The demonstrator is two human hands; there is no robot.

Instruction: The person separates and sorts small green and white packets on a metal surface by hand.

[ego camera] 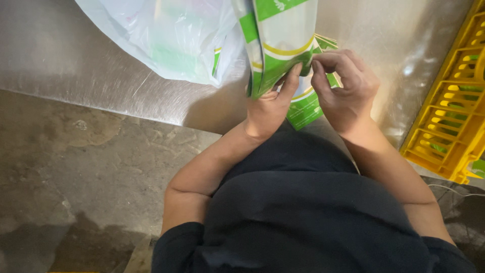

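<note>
Head view shows left hand (268, 108) and right hand (343, 88) pinching the green-and-white plastic pouch (280, 45) upright above the steel counter (76, 60), grips clamped at its lower edge to steady it.

Pouch (280, 45) on table (76, 60), bag (172, 40) left, crate (449, 121) right.

Steel worktop (76, 55), scuffed, bore a translucent plastic bag (166, 35). Yellow slatted crate (454, 101) stood at right. Stained concrete floor (76, 177) lay below.
</note>
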